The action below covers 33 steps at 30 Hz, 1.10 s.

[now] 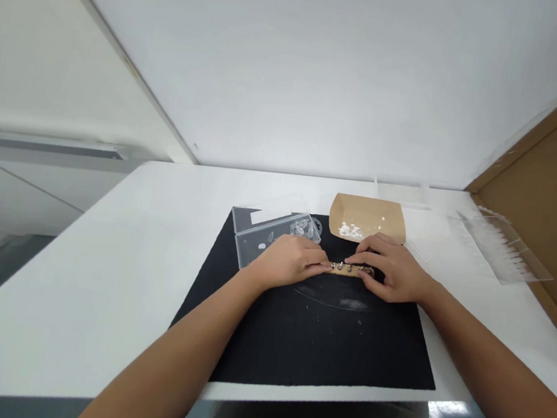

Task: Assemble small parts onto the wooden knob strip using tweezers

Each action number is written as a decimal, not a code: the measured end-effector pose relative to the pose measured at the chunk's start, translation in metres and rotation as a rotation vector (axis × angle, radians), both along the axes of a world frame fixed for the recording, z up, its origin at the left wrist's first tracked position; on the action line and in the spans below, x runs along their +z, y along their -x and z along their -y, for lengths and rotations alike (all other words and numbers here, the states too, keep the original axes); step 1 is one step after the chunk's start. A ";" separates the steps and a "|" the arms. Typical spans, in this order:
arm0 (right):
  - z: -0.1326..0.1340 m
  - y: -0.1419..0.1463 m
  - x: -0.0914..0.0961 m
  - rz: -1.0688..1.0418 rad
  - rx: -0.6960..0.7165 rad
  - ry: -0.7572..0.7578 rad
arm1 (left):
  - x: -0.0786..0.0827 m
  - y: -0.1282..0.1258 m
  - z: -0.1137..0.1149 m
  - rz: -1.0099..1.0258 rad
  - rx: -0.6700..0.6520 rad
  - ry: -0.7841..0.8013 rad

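A small brown strip [347,268] with several metal screws or studs standing in it lies on a black mat [314,334]. My left hand [289,260] pinches its left end, fingers curled. My right hand [392,267] closes round its right end, fingertips on the strip's top and side. Both hands rest low on the mat. A faint clear curved sheet [343,300] lies just in front of the strip.
Behind the hands stand a brown paper tray [368,217] holding small white bits, and clear acrylic pieces [270,233] at the mat's back left. More clear plastic parts [503,247] lie at the right by a brown board [551,200]. The white table [115,271] borders a white wall.
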State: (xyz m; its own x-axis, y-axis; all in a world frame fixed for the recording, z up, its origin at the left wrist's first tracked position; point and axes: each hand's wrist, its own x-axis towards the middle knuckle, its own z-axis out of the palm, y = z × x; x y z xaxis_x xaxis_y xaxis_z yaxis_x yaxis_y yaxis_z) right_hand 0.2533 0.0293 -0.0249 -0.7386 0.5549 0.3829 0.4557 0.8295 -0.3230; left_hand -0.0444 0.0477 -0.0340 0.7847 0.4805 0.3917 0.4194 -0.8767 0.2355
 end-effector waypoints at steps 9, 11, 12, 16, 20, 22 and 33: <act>0.003 0.008 -0.001 -0.149 -0.020 -0.053 | 0.013 -0.019 0.016 0.412 -0.015 0.209; 0.006 0.011 -0.002 -0.179 -0.015 -0.048 | 0.012 -0.025 0.021 0.491 0.005 0.253; 0.008 0.013 -0.002 -0.183 -0.012 -0.052 | 0.011 -0.028 0.023 0.527 0.019 0.281; 0.010 0.017 -0.006 -0.189 -0.026 -0.121 | 0.008 -0.033 0.028 0.591 0.023 0.327; 0.010 0.017 -0.009 -0.216 -0.032 -0.193 | 0.006 -0.035 0.028 0.593 0.049 0.274; 0.009 0.017 -0.008 -0.231 -0.027 -0.209 | 0.005 -0.036 0.028 0.599 0.045 0.235; 0.016 0.023 -0.001 -0.321 -0.041 -0.187 | 0.005 -0.041 0.031 0.670 0.028 0.147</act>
